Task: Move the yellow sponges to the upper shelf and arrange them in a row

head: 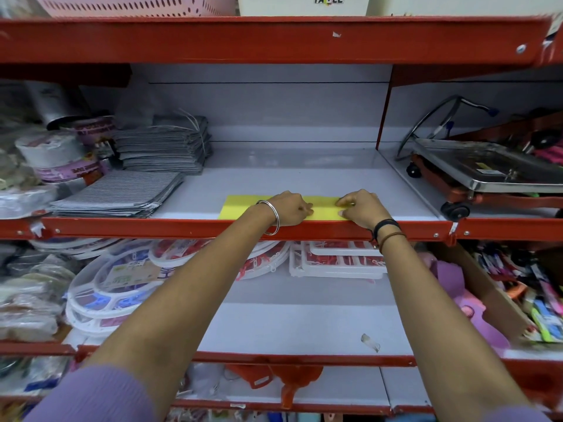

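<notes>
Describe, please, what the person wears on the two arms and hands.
The left hand is bare, with a thin silver metal bangle around the wrist. The right hand is bare too, and its wrist carries a black band and a brown cord band. Both forearms are uncovered. Ribbed lilac sleeves are pushed up near the elbows. No rings or gloves can be seen.
</notes>
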`<state>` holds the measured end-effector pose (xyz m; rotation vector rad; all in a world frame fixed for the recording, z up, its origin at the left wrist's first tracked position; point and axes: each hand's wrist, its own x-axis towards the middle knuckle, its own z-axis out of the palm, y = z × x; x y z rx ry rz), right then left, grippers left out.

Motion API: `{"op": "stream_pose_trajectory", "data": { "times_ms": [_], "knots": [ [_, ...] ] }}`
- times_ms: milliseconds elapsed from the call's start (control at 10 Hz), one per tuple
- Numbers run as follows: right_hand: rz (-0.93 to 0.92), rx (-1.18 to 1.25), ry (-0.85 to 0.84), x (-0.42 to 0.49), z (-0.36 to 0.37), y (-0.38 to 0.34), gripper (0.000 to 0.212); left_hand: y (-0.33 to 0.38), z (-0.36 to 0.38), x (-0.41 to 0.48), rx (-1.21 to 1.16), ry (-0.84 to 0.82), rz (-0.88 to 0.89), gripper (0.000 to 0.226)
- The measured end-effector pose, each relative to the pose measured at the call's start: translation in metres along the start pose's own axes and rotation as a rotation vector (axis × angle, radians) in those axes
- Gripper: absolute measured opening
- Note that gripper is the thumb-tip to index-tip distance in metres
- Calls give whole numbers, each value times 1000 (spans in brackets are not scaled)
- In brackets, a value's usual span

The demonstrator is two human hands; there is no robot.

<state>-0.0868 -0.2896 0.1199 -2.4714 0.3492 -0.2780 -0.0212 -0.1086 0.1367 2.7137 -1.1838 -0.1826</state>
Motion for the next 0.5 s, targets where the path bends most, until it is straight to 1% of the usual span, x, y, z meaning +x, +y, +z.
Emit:
{"op": "stream_pose_trajectory", "data": {
  "times_ms": [100, 200, 300, 400, 500],
  "knots": [
    [18, -18, 4, -1, 5, -1, 32, -1, 5, 0, 16, -2, -35, 41],
    [6, -133, 61, -7, 15, -5, 39, -2, 10, -2, 30, 8, -52, 43],
    [3, -208, 105, -22, 19, -19, 49, 3, 6, -12, -41, 40, -50, 40],
    [-11, -161, 158, -39, 15, -32, 46, -1, -1, -27, -75, 189, -14, 41],
    [-190, -42, 360, -55, 0, -59, 36, -1, -32, -49, -85, 494, 16, 44]
  ]
}}
